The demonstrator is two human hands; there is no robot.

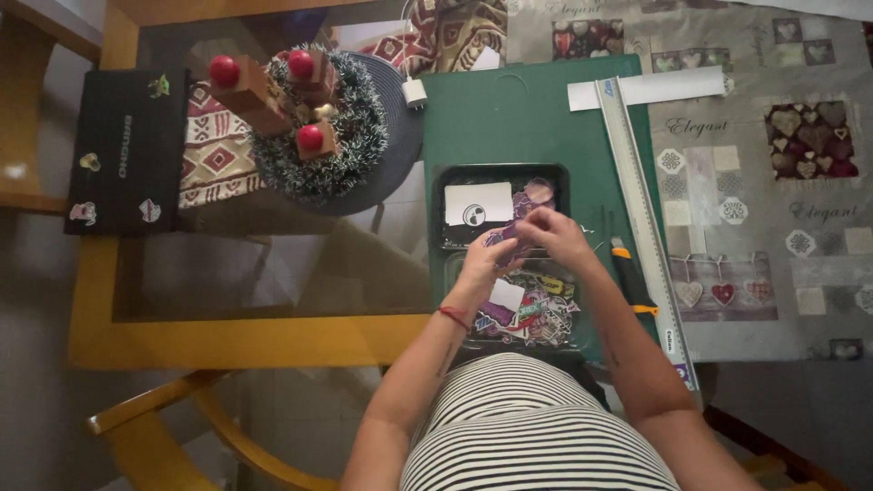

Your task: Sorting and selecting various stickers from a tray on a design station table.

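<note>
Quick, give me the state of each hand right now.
Left hand: closed, pinching a small purple sticker.
Right hand: closed, fingers pinching the same sticker from above.

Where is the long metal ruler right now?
In the head view, the metal ruler lies along the right edge of the green cutting mat, right of the right hand, beside the utility knife.

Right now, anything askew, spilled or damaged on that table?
Nothing looks spilled or damaged. The long ruler lies slightly aslant along the right edge of the green cutting mat, with the utility knife beside it. Both hands, left hand and right hand, hold a small sticker over the black tray; loose stickers sit inside a tray.
</note>
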